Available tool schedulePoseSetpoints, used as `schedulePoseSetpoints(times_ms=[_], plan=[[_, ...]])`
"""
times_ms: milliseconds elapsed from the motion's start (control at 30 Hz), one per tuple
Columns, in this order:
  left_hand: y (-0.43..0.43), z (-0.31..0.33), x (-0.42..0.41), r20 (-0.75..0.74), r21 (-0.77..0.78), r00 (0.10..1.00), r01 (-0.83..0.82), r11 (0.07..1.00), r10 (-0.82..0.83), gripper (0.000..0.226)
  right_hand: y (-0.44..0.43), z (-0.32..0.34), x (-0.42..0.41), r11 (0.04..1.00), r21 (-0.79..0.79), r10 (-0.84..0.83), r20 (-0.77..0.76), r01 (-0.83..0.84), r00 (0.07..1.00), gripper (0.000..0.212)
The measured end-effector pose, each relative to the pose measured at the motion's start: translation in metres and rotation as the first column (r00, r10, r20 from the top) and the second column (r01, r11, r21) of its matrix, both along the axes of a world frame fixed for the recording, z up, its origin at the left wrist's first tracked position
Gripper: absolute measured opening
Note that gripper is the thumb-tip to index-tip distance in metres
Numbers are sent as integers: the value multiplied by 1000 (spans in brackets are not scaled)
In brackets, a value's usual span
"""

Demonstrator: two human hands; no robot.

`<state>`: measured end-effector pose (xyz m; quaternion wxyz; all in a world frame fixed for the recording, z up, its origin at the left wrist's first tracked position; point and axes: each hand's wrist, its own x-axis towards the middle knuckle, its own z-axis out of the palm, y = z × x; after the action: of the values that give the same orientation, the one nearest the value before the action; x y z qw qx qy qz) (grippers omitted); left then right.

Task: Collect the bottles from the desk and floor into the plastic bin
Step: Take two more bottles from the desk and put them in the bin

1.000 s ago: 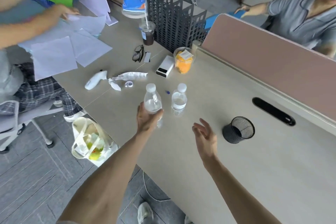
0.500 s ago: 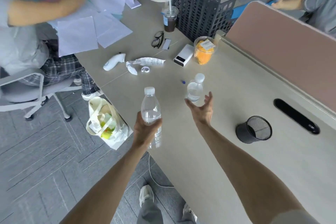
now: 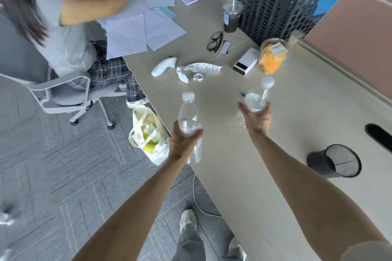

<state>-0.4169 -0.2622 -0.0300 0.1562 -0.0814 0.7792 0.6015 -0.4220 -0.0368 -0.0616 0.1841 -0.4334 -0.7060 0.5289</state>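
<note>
From the head camera, the left hand [image 3: 182, 142] wraps its fingers and thumb round the middle of a bottle [image 3: 188, 118]. This bottle stands straight up in the grip. Its white cap is above the hand and its bottom pokes out below. It hangs in the air over the near edge of the desk [image 3: 275, 165].

The right hand [image 3: 257, 119] holds a second bottle [image 3: 256, 97] low down, near its bottom. This one leans, with its cap up and away from the hand. It is blurry, so I cannot tell if it touches the desk.

The two grips are side by side and a little apart. The right one reaches further out.

The plastic bin is not in the picture, so I cannot tell which way it lies from either hand. I think the next move hangs on that: find the bin, then drop each bottle in. Both hands are full, so neither can pick up more first.

Now the count. There are two bottles, one in each hand. No other bottle shows on the desk. A blurry pale thing [image 3: 6, 218] lies on the floor [image 3: 63, 176], far left of the left hand, and I cannot tell what it is. One black mesh cup [image 3: 335, 163] sits to the right of the right hand. One cloth bag [image 3: 148, 133] sits just left of the left hand.
</note>
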Motion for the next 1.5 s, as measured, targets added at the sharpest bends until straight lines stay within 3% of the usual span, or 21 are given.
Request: schedulePoseSetpoints(times_ms=[200,333,567,667,833,1033,1300,1433,1500], plan=[[14,12,-9,8,57,999,42,997,-43,47,-17,15,46,993,-32,114,12,-113,993,55],[31,17,-6,57,101,992,105,989,-111,61,-26,27,78,995,-104,0,-46,-5,999,49],[70,15,20,55,111,924,371,922,-378,49,-40,46,134,981,-101,-173,-81,165,982,36],[85,9,42,70,91,843,527,845,-534,48,-42,49,168,955,-105,-285,-84,276,955,25],[110,10,99,85,58,703,704,708,-706,60,-45,59,244,864,-127,-498,-74,487,864,37],[134,24,196,59,18,502,864,504,-863,55,-52,76,362,749,-113,-662,-98,652,743,40],[115,39,391,73,-20,159,987,158,-984,68,-130,81,563,500,-89,-862,-145,861,486,42],[79,40,514,68,-22,10,1000,9,-998,61,-195,75,682,379,-85,-919,-153,921,364,22],[65,40,561,60,-23,-23,999,-24,-998,61,-220,72,726,330,-61,-939,-126,942,320,21]])
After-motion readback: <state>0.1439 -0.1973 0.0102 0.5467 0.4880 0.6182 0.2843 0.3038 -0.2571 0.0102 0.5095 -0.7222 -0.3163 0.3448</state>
